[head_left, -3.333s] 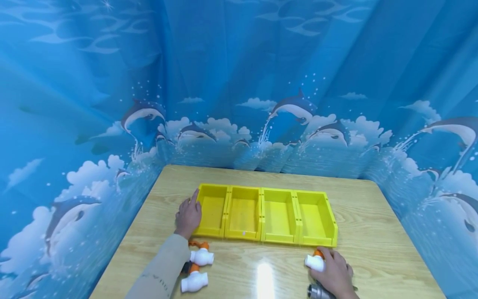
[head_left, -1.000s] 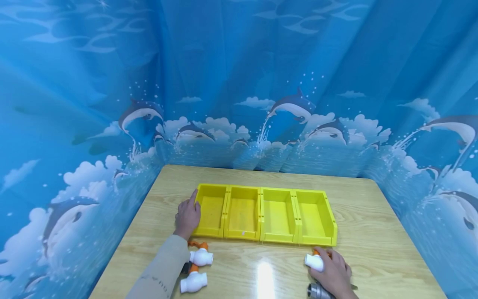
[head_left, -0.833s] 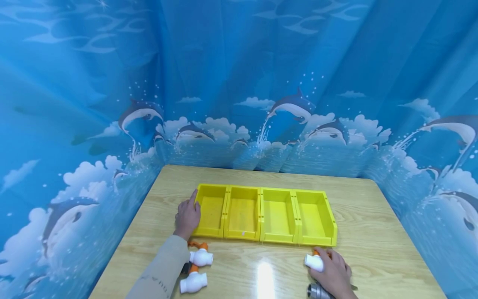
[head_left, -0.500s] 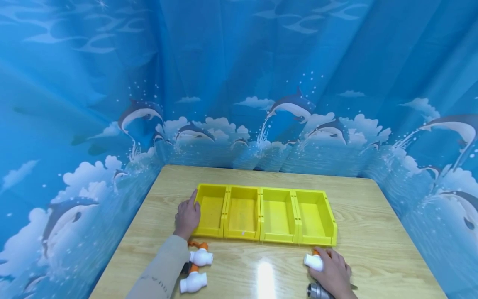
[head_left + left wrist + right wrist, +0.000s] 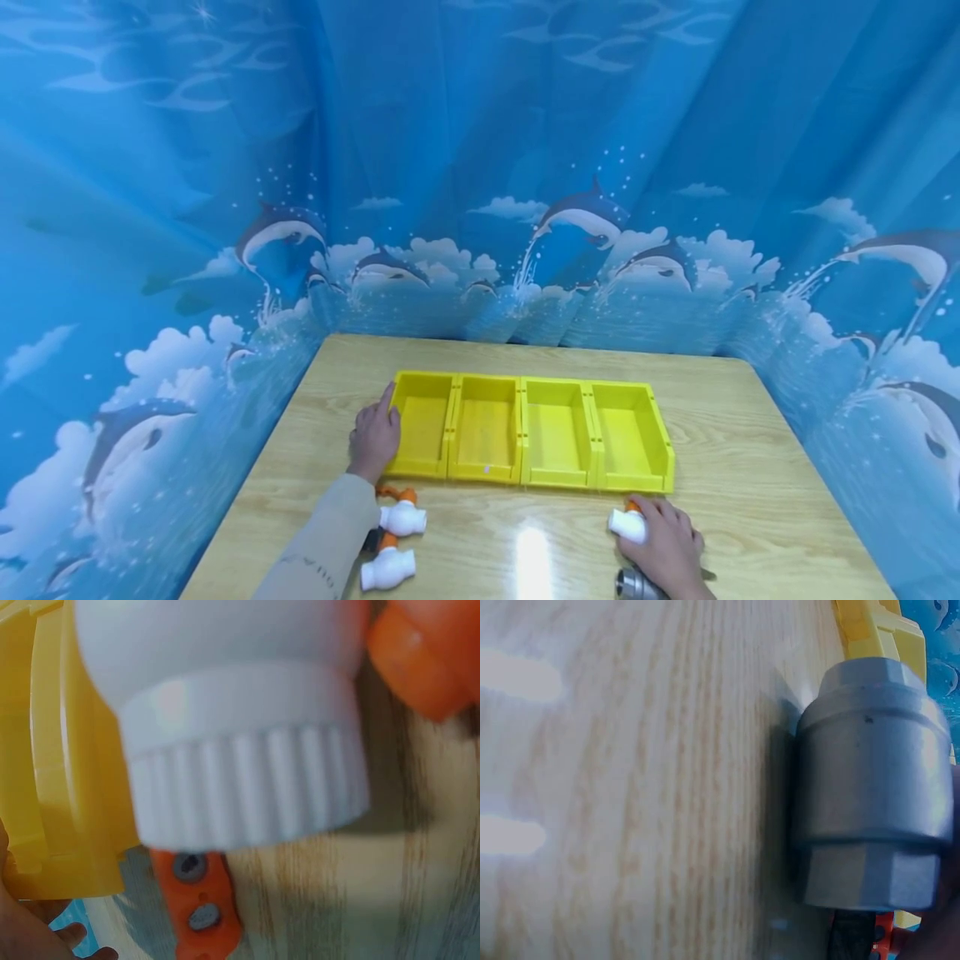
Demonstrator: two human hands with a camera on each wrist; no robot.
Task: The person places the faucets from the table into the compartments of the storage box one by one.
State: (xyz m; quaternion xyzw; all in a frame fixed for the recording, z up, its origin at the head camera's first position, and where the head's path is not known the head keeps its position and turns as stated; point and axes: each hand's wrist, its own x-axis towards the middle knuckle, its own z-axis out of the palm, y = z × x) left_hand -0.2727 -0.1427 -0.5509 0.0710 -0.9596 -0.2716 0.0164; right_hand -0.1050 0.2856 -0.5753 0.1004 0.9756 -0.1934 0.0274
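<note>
In the head view my left hand (image 5: 373,433) lies at the left end of a row of yellow bins (image 5: 522,429), index finger straight along the outer wall. Beside its wrist are two white ball valves, the upper valve (image 5: 403,519) and the lower valve (image 5: 387,570), both with orange handles. At the right, my right hand (image 5: 663,542) curls around another white ball valve (image 5: 627,525), partly covering its orange handle. A grey metal valve (image 5: 636,583) lies under that hand, partly hidden. Its hexagonal metal body (image 5: 870,780) fills the right of the right wrist view.
The bins stand side by side on a wooden table (image 5: 712,417). A blue dolphin-print curtain (image 5: 480,167) surrounds the table's back and sides. Something black (image 5: 372,540) lies by the left sleeve (image 5: 322,533). Light glares on the tabletop between the hands.
</note>
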